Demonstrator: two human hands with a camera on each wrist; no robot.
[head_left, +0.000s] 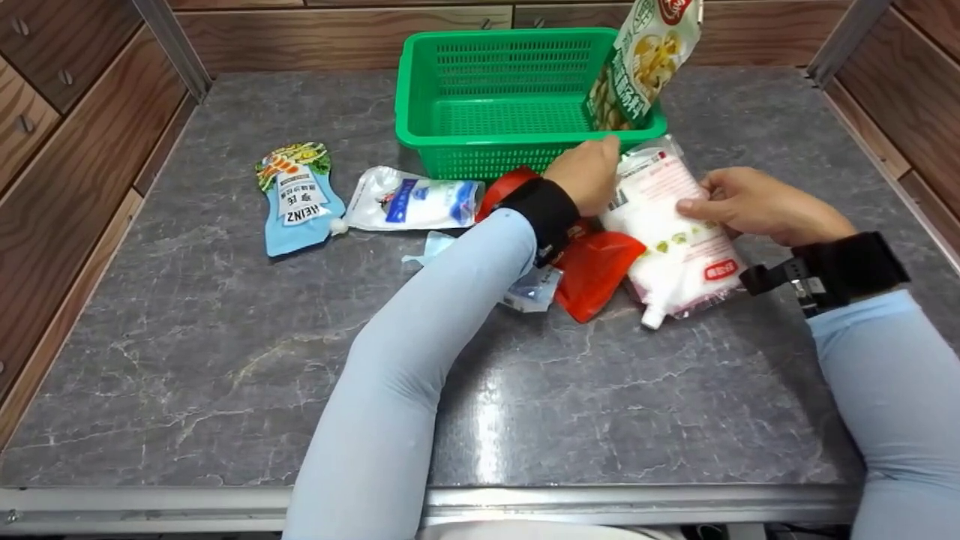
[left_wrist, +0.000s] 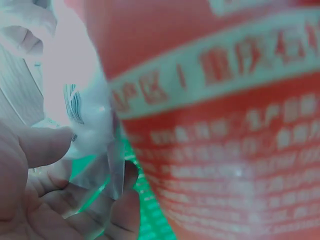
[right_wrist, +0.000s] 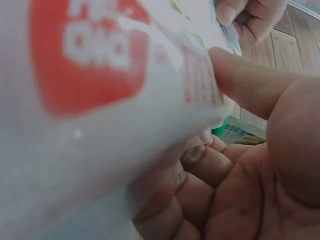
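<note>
A white plastic bag [head_left: 675, 225] with pink and green print and a red logo is tilted up at the right of the table, between both hands. My left hand [head_left: 589, 176] pinches its upper left edge; in the left wrist view the clear edge lies between thumb [left_wrist: 45, 145] and fingers. At its right side my right hand [head_left: 765, 202] grips the bag, thumb on the front and fingers curled behind, as the right wrist view shows. Left of the bag lies a red pouch [head_left: 596, 270], partly hidden by the left wrist. A white spout cap [head_left: 654, 316] sticks out at the bag's lower end.
Behind the hands stands a green basket [head_left: 510, 141] with a tall food packet [head_left: 637, 67] leaning in its right end. Leftward lie a white-and-blue pouch [head_left: 420, 201] and a light blue Heinz pouch [head_left: 300, 199]. A small clear-blue packet [head_left: 532, 291] is partly under the left forearm.
</note>
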